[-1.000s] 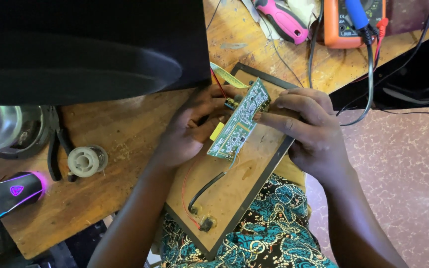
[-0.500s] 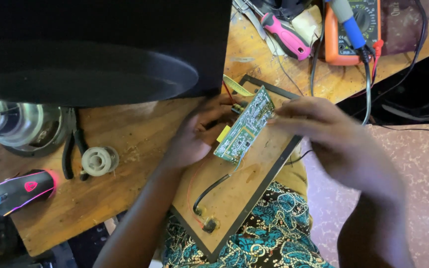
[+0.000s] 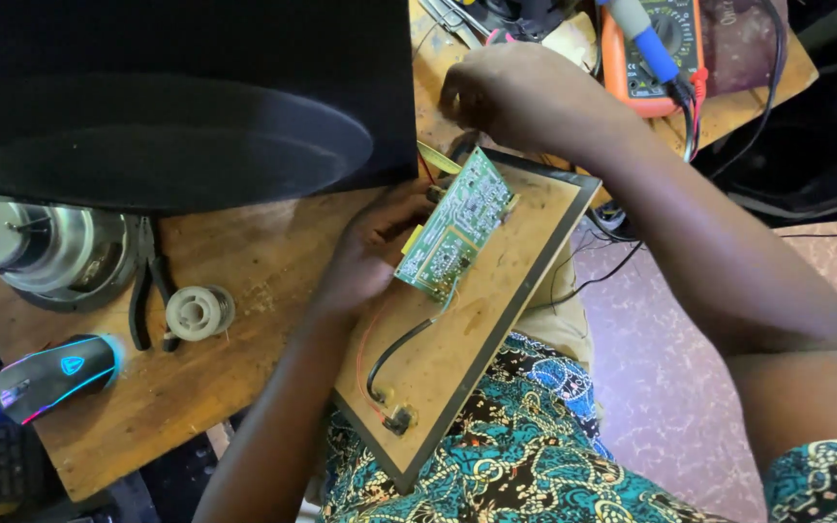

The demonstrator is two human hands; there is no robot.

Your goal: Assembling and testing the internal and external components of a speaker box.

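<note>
**Our hands at the bench**

We rest a wood board [image 3: 496, 320] on our lap. On it our left hand [image 3: 365, 257] pinches the green circuit card [image 3: 455, 228]. Our right hand [image 3: 515, 92] reaches up near the orange meter [image 3: 636, 68], fingers curled; we cannot tell its grip

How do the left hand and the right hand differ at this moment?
The left hand grips the green circuit board over the wooden board; the right hand is off it, up among the tools beside the orange multimeter. What the right hand holds is hidden. Both are bare.
</note>
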